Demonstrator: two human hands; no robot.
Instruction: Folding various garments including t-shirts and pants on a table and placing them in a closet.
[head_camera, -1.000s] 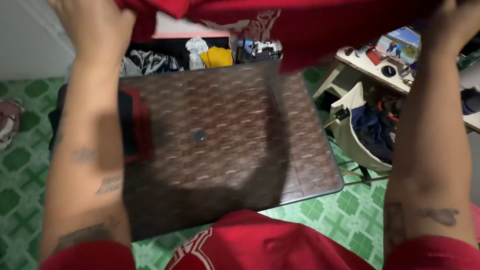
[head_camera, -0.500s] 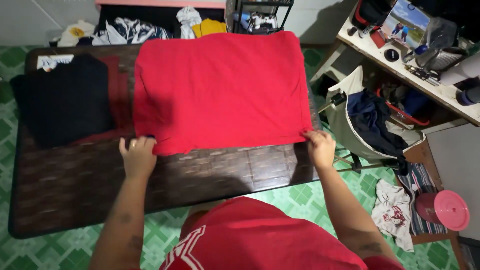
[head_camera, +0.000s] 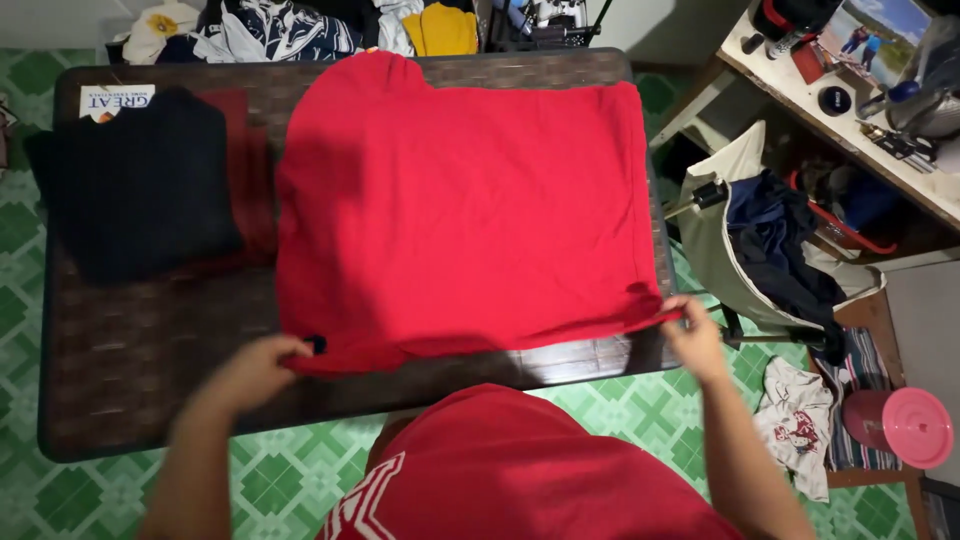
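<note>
A red shirt (head_camera: 465, 205) lies spread flat over the middle and right of a dark woven-pattern table (head_camera: 130, 350). My left hand (head_camera: 262, 368) pinches the shirt's near left corner at the table's front. My right hand (head_camera: 692, 335) grips the near right corner, just past the table's right edge. Both hands hold the near hem slightly lifted off the tabletop.
A folded black garment (head_camera: 140, 180) on a dark red one sits at the table's left. Clothes (head_camera: 300, 25) are piled behind the table. A bag of dark clothes (head_camera: 775, 245), a cluttered desk (head_camera: 860, 90), a pink lid (head_camera: 905, 425) and a rag (head_camera: 800, 425) stand at the right.
One second ago the shirt was held up in the air. It was then laid on the table, and my hands have since moved apart along its near hem to the corners.
</note>
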